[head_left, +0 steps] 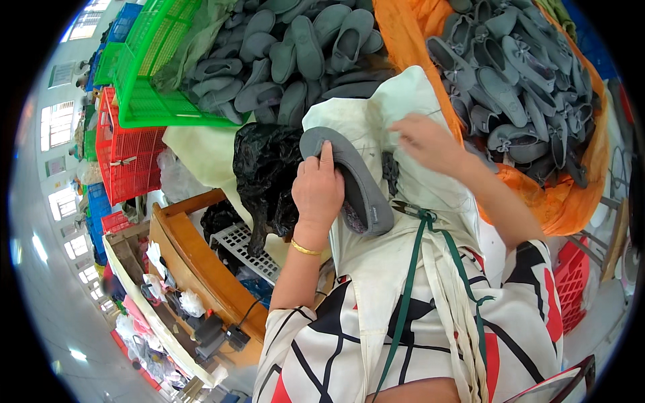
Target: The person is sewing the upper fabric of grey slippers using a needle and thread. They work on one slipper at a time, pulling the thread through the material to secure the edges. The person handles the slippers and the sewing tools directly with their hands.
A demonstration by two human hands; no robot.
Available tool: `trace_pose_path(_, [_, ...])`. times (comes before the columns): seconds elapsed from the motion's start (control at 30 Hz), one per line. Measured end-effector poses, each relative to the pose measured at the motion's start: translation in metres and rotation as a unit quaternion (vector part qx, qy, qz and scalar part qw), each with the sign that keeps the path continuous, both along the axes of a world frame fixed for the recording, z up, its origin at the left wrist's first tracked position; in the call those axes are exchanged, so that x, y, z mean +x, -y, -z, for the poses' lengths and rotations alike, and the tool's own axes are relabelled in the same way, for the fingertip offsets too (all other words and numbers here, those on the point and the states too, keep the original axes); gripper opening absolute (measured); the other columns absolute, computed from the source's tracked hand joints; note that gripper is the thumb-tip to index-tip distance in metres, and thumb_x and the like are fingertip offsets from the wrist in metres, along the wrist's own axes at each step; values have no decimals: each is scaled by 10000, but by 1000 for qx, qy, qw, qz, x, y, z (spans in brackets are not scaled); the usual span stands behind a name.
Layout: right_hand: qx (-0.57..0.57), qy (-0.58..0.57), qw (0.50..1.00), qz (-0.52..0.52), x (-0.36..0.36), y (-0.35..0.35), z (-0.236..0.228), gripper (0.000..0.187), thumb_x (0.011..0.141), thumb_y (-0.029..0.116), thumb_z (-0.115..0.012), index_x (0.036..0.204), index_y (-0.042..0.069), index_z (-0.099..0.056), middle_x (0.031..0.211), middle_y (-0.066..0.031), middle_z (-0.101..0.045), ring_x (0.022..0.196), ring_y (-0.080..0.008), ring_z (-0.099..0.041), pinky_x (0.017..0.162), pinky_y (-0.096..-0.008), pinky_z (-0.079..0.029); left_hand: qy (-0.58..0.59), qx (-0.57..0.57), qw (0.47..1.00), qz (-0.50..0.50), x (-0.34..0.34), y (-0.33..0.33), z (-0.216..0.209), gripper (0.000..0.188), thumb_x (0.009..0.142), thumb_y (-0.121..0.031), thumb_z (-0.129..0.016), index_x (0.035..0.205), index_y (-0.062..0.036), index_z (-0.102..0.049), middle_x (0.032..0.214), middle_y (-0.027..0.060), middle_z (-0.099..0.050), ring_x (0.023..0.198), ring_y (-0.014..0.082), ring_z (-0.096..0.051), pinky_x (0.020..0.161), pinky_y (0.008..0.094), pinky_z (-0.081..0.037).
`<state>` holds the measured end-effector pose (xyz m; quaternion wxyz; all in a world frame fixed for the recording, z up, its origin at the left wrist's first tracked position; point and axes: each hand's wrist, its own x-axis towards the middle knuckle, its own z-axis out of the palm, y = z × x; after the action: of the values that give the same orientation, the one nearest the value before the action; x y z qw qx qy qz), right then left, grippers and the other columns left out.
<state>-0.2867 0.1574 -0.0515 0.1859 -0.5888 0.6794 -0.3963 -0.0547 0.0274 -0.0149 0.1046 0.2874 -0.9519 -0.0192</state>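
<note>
The person is holding one grey shoe (353, 178) in the middle of the frame, and the left hand (317, 191) is wrapping around it with the thumb pressing on top and the fingers curling under, so the grip looks snug. The right hand (430, 142) is reaching out just to the right of the shoe, over a pale cloth (376, 111); its fingers are bending a little and look blurry, so I cannot tell if they are pinching the cloth or holding nothing. The shoe is tilting, with its toe pointing to the upper left and its heel hanging down to the lower right. I think it could slip out, because only one hand is holding it and the heel end is sticking out with nothing under it. If it falls, it could drop past the apron (403, 282) toward the floor, or land by the black bag (265, 171) just to the left of it. A big heap of grey shoes (517, 87) is sitting on an orange sheet (557, 195) at the upper right, piling up near the edge, so a bump from the right arm could send some sliding off. More shoes (295, 54) are lying at the top, beside a green crate (151, 80). The green string (410, 295) is dangling down the apron and could catch on a hand.
</note>
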Motion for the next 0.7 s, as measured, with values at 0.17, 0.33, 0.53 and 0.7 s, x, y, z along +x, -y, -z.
trace_pose_path(0.17, [47,-146,983,-100,32,40,12,141,855,186,-668,844,47,-648,784,-91,-579,794,-307,-617,678,-411,-509,-88,29,995,-32,11,7,8,541,770,-87,-715,1292,-47,-576,1022,148,-566,939,320,-565,756,400,-511])
trace_pose_path(0.33, [15,-272,962,-21,28,66,5,142,835,167,-679,766,58,-619,764,-93,-599,792,-287,-649,629,-372,-533,-193,183,961,-78,21,16,28,509,761,-35,-712,1254,-37,-586,1094,162,-574,989,336,-560,845,388,-485])
trace_pose_path(0.53, [-84,212,960,160,64,114,-22,226,922,212,-670,775,63,-584,762,-65,-597,718,-156,-599,641,-306,-514,-247,258,930,-93,17,19,37,479,749,-31,-713,1216,-44,-606,1052,147,-592,970,323,-578,845,389,-486])
trace_pose_path(0.7, [-41,693,711,111,95,127,-22,257,1008,274,-576,867,59,-582,781,-5,-584,706,-96,-539,667,-253,-456,-249,262,928,-89,13,19,39,449,736,-22,-715,1174,-54,-619,1014,145,-594,945,325,-584,827,392,-492])
